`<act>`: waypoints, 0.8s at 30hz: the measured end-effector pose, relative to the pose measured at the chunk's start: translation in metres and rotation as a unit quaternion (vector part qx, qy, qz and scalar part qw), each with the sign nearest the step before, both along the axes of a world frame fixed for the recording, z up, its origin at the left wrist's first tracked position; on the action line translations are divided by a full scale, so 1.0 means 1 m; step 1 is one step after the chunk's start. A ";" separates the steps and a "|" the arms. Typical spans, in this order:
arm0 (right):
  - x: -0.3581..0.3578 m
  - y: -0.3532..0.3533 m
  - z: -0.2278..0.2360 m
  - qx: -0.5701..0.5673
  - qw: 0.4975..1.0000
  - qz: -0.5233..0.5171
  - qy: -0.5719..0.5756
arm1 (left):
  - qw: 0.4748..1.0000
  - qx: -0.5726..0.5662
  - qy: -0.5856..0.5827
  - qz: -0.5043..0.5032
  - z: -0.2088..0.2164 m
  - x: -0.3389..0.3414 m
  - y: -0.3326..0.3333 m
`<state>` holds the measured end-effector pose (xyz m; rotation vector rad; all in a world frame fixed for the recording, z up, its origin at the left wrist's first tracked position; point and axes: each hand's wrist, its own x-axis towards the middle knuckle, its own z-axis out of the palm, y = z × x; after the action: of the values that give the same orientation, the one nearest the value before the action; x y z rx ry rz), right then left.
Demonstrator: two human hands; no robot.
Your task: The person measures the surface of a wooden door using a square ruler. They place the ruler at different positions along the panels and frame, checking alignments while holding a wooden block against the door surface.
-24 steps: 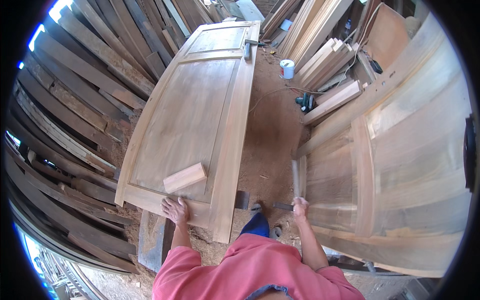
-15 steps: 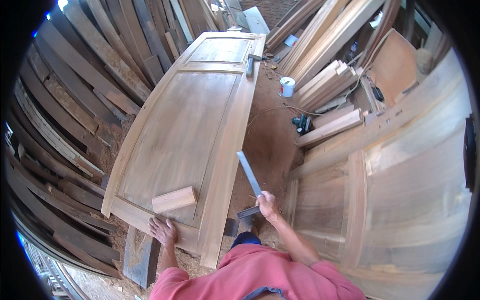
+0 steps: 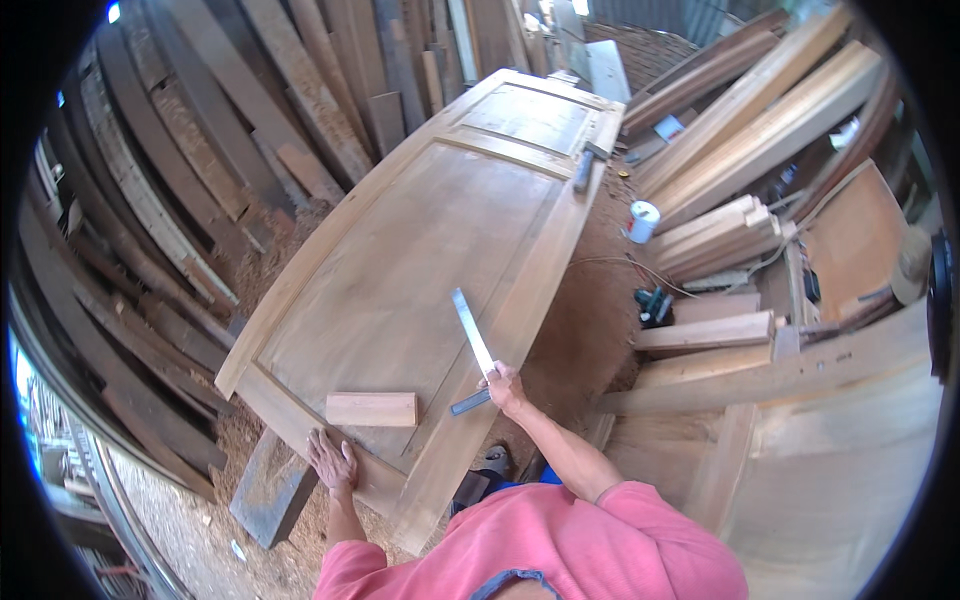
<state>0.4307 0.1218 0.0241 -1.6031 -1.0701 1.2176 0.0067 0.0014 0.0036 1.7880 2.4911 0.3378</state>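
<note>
A large wooden panel door (image 3: pixel 410 255) lies flat in front of me, its near end close to my body. My left hand (image 3: pixel 331 462) rests on the bottom rail of the door with its fingers spread. Just beyond those fingers a short wood block (image 3: pixel 372 409) lies on the door. My right hand (image 3: pixel 504 390) is closed around a try square (image 3: pixel 472 331) near the corner where blade and stock meet. The metal blade points up and away over the door, while the dark stock (image 3: pixel 470 402) extends left over the right stile.
Toward the door's far right edge lies a hammer (image 3: pixel 585 168). A white bucket (image 3: pixel 643 220) and a green power tool (image 3: pixel 654 307) with a cord stand on the floor. Boards (image 3: pixel 215 90) lean at left; stacked timber (image 3: pixel 765 110) is at right, near another panel door (image 3: pixel 800 460).
My right hand has brought the try square left, from beside the door to over its right stile. My left hand stays on the bottom rail. The view has turned.
</note>
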 end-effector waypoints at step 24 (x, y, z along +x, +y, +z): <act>0.409 0.142 0.009 -0.115 0.919 0.253 -0.281 | 0.869 -0.277 -0.064 0.405 0.082 0.207 0.200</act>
<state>0.8395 0.2637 0.0330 -1.9992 -1.8525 1.2684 0.2134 0.2017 0.0855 0.4543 2.7066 -0.2235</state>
